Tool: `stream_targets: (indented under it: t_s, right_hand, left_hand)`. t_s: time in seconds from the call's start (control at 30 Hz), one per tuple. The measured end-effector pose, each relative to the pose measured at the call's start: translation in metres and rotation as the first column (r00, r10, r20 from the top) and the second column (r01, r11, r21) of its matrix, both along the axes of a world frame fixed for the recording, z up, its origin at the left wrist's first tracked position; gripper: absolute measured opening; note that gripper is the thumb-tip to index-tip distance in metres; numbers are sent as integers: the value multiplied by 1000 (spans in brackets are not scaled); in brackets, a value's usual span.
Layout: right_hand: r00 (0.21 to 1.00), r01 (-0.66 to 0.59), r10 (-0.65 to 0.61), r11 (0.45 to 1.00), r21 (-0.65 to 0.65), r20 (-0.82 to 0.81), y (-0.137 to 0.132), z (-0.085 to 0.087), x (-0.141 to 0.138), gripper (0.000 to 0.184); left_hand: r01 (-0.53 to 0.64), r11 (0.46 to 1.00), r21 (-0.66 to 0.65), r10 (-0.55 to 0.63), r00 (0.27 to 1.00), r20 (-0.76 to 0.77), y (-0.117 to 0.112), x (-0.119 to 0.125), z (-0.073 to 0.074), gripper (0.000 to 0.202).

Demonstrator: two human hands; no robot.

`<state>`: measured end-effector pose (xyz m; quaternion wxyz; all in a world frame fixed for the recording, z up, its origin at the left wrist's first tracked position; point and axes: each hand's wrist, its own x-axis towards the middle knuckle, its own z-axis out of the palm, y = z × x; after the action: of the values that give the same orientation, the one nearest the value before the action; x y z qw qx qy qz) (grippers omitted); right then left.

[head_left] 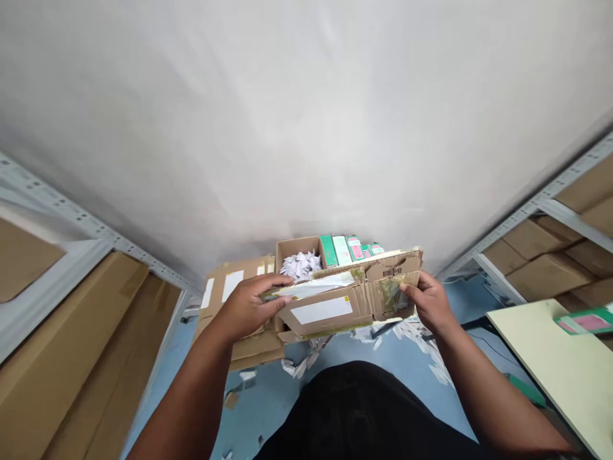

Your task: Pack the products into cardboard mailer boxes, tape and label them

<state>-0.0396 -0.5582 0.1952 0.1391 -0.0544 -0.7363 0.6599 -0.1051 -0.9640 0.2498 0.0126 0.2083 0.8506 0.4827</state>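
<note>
Between my two hands is a flattened cardboard box (361, 303) with a white label, a barcode and strips of tape. My left hand (253, 303) pinches its left end, thumb on the near side and fingers along the top. At the right end, my right hand (428, 297) grips the edge with the thumb pressed on the taped face. Just beyond it stands an open carton (297, 246) holding crumpled white paper scraps (301, 265). Green-and-white boxes (341, 250) are lined up to the right of that carton. More flattened cardboard (218, 291) with white labels lies at the left.
Metal shelving (90, 223) with long cartons flanks the left side. Stacked cartons (550, 268) fill the right shelf. A pale table (541, 358) at right carries a green box (587, 321). Paper scraps (416, 338) litter the blue floor (272, 396). A grey wall (306, 128) rises ahead.
</note>
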Motion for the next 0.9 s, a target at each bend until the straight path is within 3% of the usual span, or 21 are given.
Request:
stream_targets:
  t_s: [0.1,0.23,0.33,0.43,0.6,0.7,0.9]
  right_hand:
    - [980,193,-196,978,-84,-36,43,-18,32,33]
    - [944,322,-327,942,-92,-42,111,-38,69,34]
    - [924,380,-381,920,-94,1,171,-56,99,36]
    - [896,443,-441,891,-100,48,233,-71,135,37]
    - [818,575,-569,814,-79,89,314,-86,198,38]
    - [750,661,-656,747,-74,85,348,-94,228,38]
    - [591,805,-800,577,-138,100,394,-107,274,38]
  left_hand:
    - [-151,949,276,126,987,104,67,-3,-27,57]
    - [-43,928,370,-56,966,252,176,14,-69,61]
    - [-21,923,384,-107,946,307,261,36,-91,58]
    - [23,923,384,-158,933,323,340,55,-101,58]
    - [155,926,343,-265,916,302,453,74,-104,56]
    - [259,902,344,-367,882,297,510,77,-106,54]
    - [468,790,398,-596,738,316,614,69,-121,57]
